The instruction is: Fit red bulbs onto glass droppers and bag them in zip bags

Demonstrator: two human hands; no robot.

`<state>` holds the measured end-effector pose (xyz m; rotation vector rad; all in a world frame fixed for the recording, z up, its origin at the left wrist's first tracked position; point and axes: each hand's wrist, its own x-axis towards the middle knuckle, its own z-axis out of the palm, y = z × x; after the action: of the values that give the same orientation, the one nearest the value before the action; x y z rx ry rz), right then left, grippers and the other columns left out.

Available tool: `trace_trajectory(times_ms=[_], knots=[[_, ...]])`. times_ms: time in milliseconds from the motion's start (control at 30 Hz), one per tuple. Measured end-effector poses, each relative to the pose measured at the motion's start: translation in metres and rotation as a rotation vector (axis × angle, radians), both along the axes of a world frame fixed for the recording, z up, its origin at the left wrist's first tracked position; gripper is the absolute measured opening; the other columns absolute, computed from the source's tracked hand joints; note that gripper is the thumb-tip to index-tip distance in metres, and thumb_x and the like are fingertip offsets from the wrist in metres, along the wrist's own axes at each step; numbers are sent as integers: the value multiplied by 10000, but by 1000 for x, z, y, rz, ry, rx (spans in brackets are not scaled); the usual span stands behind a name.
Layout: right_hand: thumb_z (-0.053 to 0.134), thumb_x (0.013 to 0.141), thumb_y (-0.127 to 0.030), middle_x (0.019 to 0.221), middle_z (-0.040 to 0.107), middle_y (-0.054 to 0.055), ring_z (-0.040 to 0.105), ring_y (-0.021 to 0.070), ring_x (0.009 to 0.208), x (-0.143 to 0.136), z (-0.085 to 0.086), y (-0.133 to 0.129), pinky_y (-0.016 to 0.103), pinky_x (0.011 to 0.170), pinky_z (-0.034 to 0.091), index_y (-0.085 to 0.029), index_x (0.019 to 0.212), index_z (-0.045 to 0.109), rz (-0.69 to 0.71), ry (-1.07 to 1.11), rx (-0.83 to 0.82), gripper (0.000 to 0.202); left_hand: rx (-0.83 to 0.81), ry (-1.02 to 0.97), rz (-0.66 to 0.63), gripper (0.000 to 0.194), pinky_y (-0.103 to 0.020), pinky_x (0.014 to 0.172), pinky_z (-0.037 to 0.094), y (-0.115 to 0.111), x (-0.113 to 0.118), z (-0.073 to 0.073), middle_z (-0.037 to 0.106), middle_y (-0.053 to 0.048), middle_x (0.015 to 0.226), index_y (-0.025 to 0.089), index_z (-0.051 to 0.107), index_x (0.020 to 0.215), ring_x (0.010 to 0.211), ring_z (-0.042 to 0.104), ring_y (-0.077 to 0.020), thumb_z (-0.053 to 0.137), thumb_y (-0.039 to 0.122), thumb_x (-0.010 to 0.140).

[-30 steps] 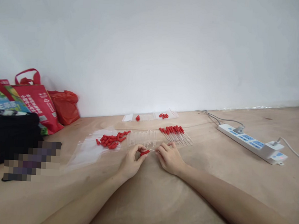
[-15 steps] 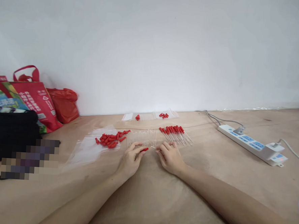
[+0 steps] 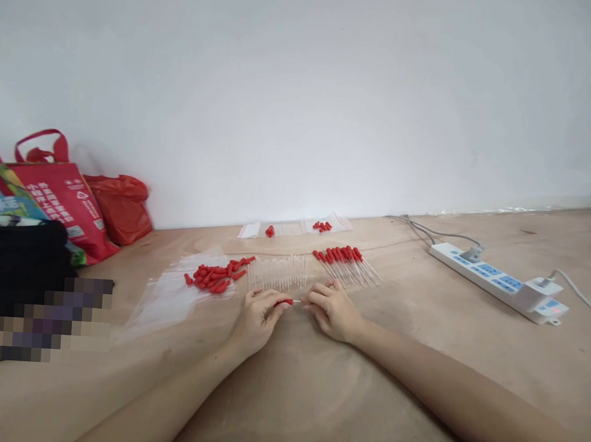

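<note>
My left hand [image 3: 258,319] pinches a red rubber dropper bulb [image 3: 286,302] between thumb and fingers. A thin clear dropper tube [image 3: 297,302] is held in my right hand [image 3: 333,311], its end at the bulb's mouth; how far it sits inside I cannot tell. Just beyond my hands lies a row of bare tubes [image 3: 277,271]. Behind my right hand, assembled droppers [image 3: 346,261] with red bulbs lie side by side. To the left, a pile of loose red bulbs [image 3: 214,277] rests on a clear plastic bag [image 3: 163,299].
More clear bags [image 3: 251,230] with red bulbs and tubes lie near the wall. A white power strip [image 3: 492,280] with plugs and cables stands at right. Shopping bags [image 3: 66,200], a red plastic bag [image 3: 121,207] and a black bag [image 3: 17,264] crowd the left of the wooden table [image 3: 285,394].
The bulb and the tube, apart half a second ago, now meet end to end. My hands have come closer together, and the view has shifted slightly.
</note>
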<state>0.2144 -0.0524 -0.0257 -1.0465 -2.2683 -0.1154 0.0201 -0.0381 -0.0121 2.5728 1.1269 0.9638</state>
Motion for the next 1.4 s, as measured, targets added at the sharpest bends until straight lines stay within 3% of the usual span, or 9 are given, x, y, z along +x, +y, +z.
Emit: trace_trajectory(times_ms=[300, 633, 1000, 1267, 1333, 1400], knots=[[446, 798, -145, 810, 582, 15, 483, 104, 699, 6, 3, 7, 308, 745, 217, -209, 875, 614, 50, -71, 39, 195, -12, 58, -13, 215, -387, 886, 271, -3, 0, 1, 655, -1, 770, 225, 616, 818, 739, 577, -154, 405, 257, 844], [383, 811, -158, 696, 547, 9, 389, 100, 577, -1, 4, -4, 311, 695, 202, -176, 782, 607, 58, -99, 122, 226, 234, 140, -95, 161, -413, 941, 177, -9, 0, 1, 649, 19, 697, 197, 597, 761, 646, 593, -123, 451, 211, 826], [359, 828, -165, 652, 550, 1, 365, 100, 544, -8, 5, -7, 308, 683, 193, -160, 717, 558, 34, -187, 59, 229, 299, 200, -139, 153, -397, 939, 174, -12, 4, 4, 641, 16, 702, 186, 573, 754, 662, 583, -125, 439, 198, 828], [401, 819, -178, 775, 586, 45, 456, 154, 761, -8, 14, -7, 320, 698, 188, -178, 864, 593, -22, -287, 38, 197, 198, 191, -25, 96, -452, 928, 202, -4, -4, 8, 643, -4, 803, 214, 565, 843, 802, 580, -179, 478, 234, 806], [422, 798, -172, 796, 594, 56, 465, 162, 782, -4, 15, -6, 318, 697, 193, -172, 867, 597, -89, -278, 17, 188, 164, 153, 34, 198, -440, 897, 270, -2, -7, 6, 627, -38, 917, 211, 518, 981, 876, 563, -206, 494, 243, 788], [425, 792, -186, 823, 605, 66, 482, 170, 800, 1, 16, 0, 315, 700, 202, -170, 856, 602, -240, -209, -22, 189, 110, 115, 76, 300, -412, 844, 346, 0, -9, 3, 601, -61, 974, 198, 461, 1063, 907, 549, -220, 506, 249, 771]])
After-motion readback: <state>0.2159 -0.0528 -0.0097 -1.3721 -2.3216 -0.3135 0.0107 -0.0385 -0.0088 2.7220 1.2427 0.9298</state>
